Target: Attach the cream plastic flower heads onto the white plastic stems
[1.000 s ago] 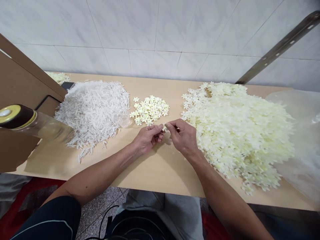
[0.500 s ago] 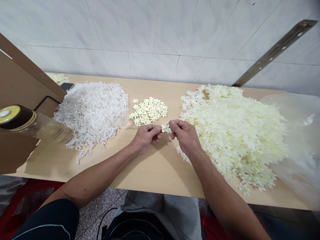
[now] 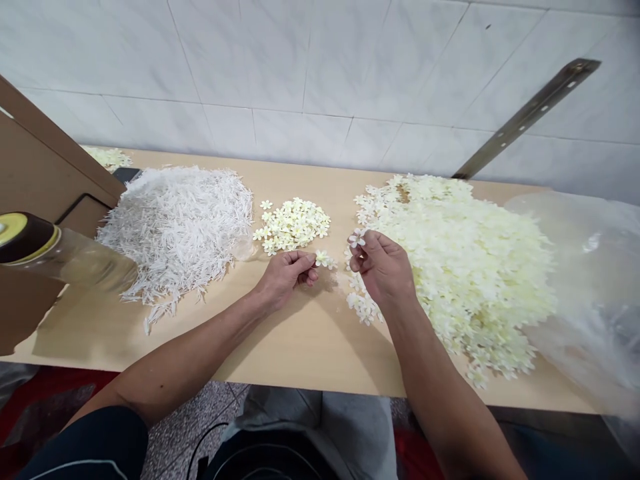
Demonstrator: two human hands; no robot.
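Observation:
Over the middle of the table, my left hand [image 3: 290, 275] pinches a small pale yellow artificial flower [image 3: 323, 259] between thumb and forefinger. To its right, my right hand [image 3: 386, 267] is closed on a whiter flower [image 3: 357, 238] at its fingertips. A gap separates the two hands. Just beyond my left hand lies a small pile of yellow-centred flowers [image 3: 295, 225]. Beside and under my right hand spreads a large heap of pale flowers [image 3: 480, 267], with a few loose ones [image 3: 364, 308] near my wrist. The inner fingers of both hands are partly hidden.
A mound of thin white stem-like pieces [image 3: 175, 223] lies on the left of the table [image 3: 300, 353]. Next to it, a clear bottle [image 3: 95, 260] with a dark and yellow lid leans in front of cardboard [image 3: 45, 167]. Plastic sheeting [image 3: 595, 267] covers the right end, and a tiled wall stands behind.
My hands have moved apart. My right hand has gone right and slightly up with a whiter flower, while my left hand keeps its flower in nearly the same place. The view has shifted slightly.

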